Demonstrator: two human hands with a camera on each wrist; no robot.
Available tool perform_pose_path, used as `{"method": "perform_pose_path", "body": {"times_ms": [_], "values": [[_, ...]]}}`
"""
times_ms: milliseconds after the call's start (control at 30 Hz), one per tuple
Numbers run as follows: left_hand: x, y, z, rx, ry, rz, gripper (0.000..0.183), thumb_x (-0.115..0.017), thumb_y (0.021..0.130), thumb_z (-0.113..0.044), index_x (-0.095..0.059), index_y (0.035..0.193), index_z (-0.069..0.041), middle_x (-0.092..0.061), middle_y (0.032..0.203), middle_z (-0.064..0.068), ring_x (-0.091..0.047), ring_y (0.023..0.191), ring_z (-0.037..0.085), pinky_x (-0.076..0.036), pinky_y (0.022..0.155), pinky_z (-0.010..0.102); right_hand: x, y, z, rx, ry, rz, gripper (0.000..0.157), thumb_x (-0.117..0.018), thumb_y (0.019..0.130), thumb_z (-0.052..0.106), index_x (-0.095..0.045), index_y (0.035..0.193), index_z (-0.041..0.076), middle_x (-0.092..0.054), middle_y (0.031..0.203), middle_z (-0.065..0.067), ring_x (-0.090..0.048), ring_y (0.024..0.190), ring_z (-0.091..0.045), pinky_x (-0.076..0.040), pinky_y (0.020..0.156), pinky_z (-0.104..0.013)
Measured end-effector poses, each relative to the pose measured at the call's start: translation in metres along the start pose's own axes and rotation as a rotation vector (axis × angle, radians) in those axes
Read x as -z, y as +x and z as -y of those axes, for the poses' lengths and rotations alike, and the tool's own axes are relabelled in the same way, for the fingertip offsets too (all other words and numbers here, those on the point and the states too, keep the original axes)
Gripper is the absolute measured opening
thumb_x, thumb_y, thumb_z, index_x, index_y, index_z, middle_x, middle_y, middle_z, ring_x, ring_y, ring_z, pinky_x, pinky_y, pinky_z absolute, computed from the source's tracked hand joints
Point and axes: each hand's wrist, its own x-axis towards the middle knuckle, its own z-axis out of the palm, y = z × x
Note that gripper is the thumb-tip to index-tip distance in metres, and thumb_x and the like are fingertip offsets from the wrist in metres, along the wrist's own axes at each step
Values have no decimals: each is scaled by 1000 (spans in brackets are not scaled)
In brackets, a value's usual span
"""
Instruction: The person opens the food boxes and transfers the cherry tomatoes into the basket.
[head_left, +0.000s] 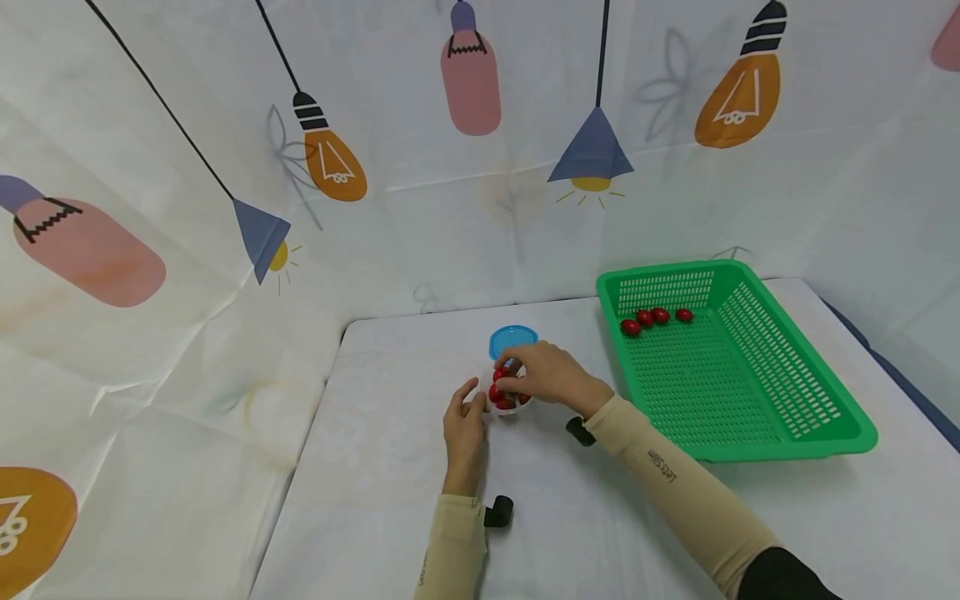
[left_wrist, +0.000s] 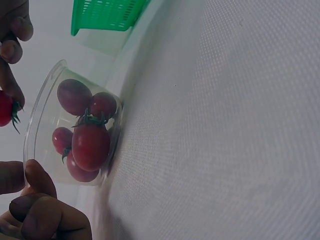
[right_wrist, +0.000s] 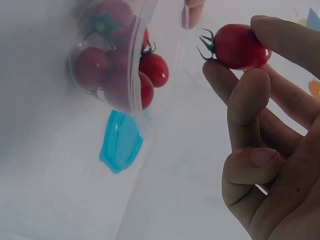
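A cherry tomato [right_wrist: 240, 46] in my right fingers, above the cup's mouth.
My right hand [head_left: 551, 375] pinches the glossy, oval red fruit, its spiky green calyx still attached; my left hand [head_left: 463, 433] holds the rim of the clear, thin plastic cup [left_wrist: 45, 110] between thumb and finger, smooth red tomatoes [left_wrist: 91, 147] piled inside. Just beyond on the far side lies a translucent blue lid [head_left: 513, 340]. To the right stands a green lattice-sided plastic basket [head_left: 750, 400], four tomatoes [head_left: 660, 316] at its far left. The table [head_left: 382, 400] wears finely woven white cloth; behind hangs a creased white backdrop [head_left: 420, 250] printed with lamps and bulbs.
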Motion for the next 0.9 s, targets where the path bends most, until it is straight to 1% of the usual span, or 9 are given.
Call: {"method": "perform_pose_path", "body": {"times_ms": [167, 267, 400, 533, 600, 767, 900], "values": [[0, -1, -1, 1, -3, 0, 35, -60, 102, -24, -64, 136, -17, -61, 83, 4, -44, 64, 14, -38, 59, 26, 6, -2, 2, 19, -10, -49, 30, -75, 93, 36, -70, 118, 20, -75, 106, -2, -68, 91, -17, -55, 69, -31], [-1, 0, -2, -1, 5, -7, 35, -61, 102, -24, -63, 136, -16, -63, 84, 6, -44, 64, 13, -38, 58, 26, 10, -3, 3, 37, -7, -77, 31, -74, 93, 39, -70, 117, 20, -75, 106, -2, -68, 93, -18, -55, 71, -33], [-1, 0, -1, 5, 13, -11, 36, -61, 101, -25, -63, 135, -16, -64, 86, 8, -44, 64, 13, -38, 58, 26, 15, -4, 4, 63, -1, -116, 28, -73, 93, 40, -71, 115, 22, -75, 103, -1, -69, 90, -17, -55, 72, -35], [-1, 0, -1, 23, 20, -11, 35, -61, 101, -26, -64, 135, -18, -64, 86, 6, -44, 64, 14, -39, 58, 25, 23, -7, 6, 87, 20, -158, 22, -73, 94, 38, -71, 111, 24, -75, 100, 2, -68, 83, -14, -55, 70, -35], [-1, 0, -1, 20, 23, -8, 35, -60, 101, -26, -63, 135, -17, -64, 88, 7, -45, 66, 15, -39, 59, 26, 26, -9, 7, 99, 30, -185, 21, -74, 94, 36, -70, 111, 25, -75, 99, 3, -67, 78, -12, -54, 68, -34], [-1, 1, -2, 14, 28, -6, 36, -59, 102, -24, -63, 136, -15, -66, 92, 11, -46, 68, 15, -40, 60, 26, 33, -12, 8, 127, 22, -257, 27, -75, 93, 36, -71, 117, 23, -75, 100, 2, -63, 72, -10, -52, 65, -31], [-1, 1, -2, 36, 34, -16, 35, -60, 101, -26, -64, 135, -19, -66, 91, 9, -46, 68, 15, -40, 60, 26, 38, -13, 7, 143, 23, -296, 33, -75, 93, 36, -71, 121, 21, -75, 101, 1, -61, 70, -10, -51, 64, -31]]}}
